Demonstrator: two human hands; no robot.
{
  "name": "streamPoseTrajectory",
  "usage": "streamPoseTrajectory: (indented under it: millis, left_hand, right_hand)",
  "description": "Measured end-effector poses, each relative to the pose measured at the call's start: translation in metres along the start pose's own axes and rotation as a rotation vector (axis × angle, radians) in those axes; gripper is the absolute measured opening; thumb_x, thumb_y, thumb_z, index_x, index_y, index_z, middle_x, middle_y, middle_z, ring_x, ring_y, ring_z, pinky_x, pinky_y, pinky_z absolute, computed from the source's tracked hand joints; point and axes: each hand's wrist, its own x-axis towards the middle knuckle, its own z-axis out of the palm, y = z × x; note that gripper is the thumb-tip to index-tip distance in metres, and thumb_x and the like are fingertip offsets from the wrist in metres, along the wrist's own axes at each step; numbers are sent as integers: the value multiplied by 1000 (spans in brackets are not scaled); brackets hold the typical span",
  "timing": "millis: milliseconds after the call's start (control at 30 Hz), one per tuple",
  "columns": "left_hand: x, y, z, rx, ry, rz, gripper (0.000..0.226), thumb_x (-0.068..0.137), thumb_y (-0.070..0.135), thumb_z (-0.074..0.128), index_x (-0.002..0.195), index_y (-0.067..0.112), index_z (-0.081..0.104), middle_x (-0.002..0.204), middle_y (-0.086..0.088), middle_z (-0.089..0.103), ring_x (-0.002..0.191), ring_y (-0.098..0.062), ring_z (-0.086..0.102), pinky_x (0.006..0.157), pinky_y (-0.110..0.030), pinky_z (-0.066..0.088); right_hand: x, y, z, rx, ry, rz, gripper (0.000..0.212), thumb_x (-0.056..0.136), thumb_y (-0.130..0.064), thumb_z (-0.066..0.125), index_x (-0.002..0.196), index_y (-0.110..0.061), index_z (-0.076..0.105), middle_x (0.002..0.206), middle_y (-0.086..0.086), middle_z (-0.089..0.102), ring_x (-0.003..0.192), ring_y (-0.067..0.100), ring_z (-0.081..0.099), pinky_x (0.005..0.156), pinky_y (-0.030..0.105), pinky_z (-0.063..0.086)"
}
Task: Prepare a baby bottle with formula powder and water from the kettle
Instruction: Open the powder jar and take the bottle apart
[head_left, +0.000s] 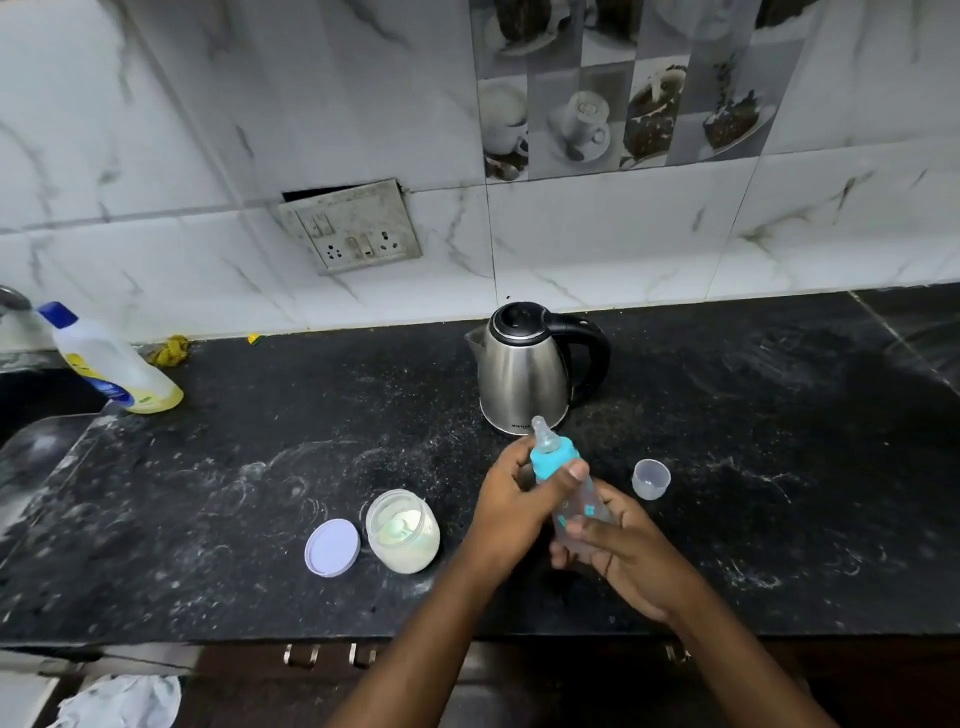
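A clear baby bottle (576, 506) with a blue collar and teat is held tilted above the black counter. My left hand (514, 493) grips the blue collar near the top, and my right hand (618, 556) holds the bottle's lower body. Just behind the hands a steel kettle (524, 371) with a black handle stands with its lid down. An open jar of formula powder (402, 530) sits to the left of my hands, its lilac lid (332, 546) lying beside it. The bottle's clear cap (651, 478) stands on the counter to the right.
A white and yellow cleaner bottle (111, 364) stands at the back left by the sink edge, with a yellow rag (170, 351) near it. The wall carries a socket panel (353, 228). Powder dust streaks the black counter (779, 467).
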Motion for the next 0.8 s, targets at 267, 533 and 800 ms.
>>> streamPoseTrajectory:
  millis: [267,533,800]
  left_hand:
    - [13,43,3,-376,-446,-72,68,89,13,80,153,25,57,94,-8,76,111,-32,75,59,-26,54]
    - [15,24,34,-270,180,-89,21,82,14,92,79,19,72,70,-2,68,65,-14,62,62,-26,56]
    - [0,48,23,-385,-238,-107,64,87,18,78,145,8,55,134,-11,75,107,-22,72,47,-23,49]
  right_hand:
    - [-2,-11,19,405,-391,199,52,83,-43,79,112,-1,68,82,13,63,46,7,52,39,16,33]
    - [6,-7,25,-799,394,-207,33,74,-30,80,103,-32,65,93,-13,75,80,5,71,69,26,56]
    - [-13,-14,8,227,-13,-69,48,72,-40,81,101,-3,72,72,19,62,42,14,44,43,22,32]
